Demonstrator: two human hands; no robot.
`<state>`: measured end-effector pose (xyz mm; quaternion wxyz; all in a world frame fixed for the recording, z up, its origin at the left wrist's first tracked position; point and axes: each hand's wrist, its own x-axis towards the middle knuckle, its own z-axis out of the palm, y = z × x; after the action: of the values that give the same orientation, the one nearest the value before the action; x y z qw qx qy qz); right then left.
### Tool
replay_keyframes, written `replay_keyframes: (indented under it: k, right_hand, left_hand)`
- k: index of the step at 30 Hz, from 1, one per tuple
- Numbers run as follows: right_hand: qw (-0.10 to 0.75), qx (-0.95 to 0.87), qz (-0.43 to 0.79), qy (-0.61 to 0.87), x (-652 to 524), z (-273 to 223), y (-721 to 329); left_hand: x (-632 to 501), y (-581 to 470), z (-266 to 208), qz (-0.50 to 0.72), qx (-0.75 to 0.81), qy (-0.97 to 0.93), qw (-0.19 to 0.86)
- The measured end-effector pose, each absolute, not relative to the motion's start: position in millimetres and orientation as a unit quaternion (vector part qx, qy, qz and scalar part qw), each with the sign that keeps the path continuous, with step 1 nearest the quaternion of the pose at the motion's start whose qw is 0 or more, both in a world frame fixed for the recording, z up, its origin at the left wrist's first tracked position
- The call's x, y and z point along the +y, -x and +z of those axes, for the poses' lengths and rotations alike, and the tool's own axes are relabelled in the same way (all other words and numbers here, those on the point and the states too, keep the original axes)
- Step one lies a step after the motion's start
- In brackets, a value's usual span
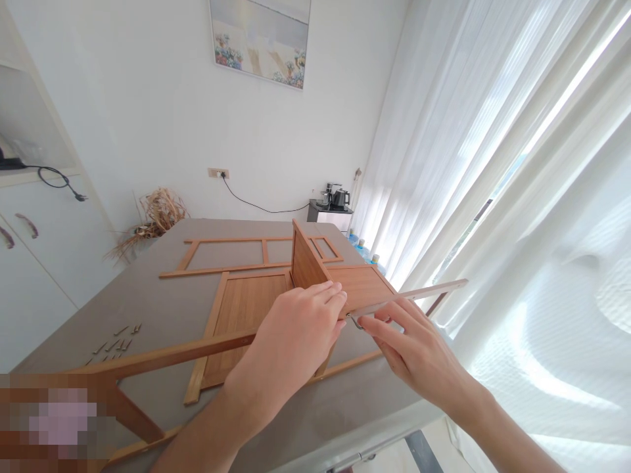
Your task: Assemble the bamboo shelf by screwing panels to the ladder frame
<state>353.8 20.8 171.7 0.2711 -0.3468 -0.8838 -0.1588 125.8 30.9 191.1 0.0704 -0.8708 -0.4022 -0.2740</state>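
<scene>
the right hand (411, 332) is pinching the small key (355, 323); the key, being nearer this hand, is lying just to its left, long axis sloping toward the rail (438, 289). further left, the left hand (305, 315) is clamping the panel (306, 261).

A picture (260, 43) hangs on the white wall (148, 98). A black kettle (341, 199) sits on a stand (331, 217) near long white curtains (419, 131). Dry grass (162, 209) stands near a cupboard (42, 256).
</scene>
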Motion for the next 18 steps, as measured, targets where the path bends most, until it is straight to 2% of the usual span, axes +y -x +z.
replay_keyframes:
  k: [13, 18]
  right_hand:
    - [0.232, -0.891, -0.164, 0.353, 25.3, 174.6, -353.2]
    - [0.209, -0.887, -0.206, 0.357, 18.7, 186.1, -348.4]
  left_hand:
    - [30.3, -126.3, 191.7, -0.270, -0.404, 0.871, 0.069]
    - [30.8, -126.2, 190.2, -0.272, -0.402, 0.871, 0.074]
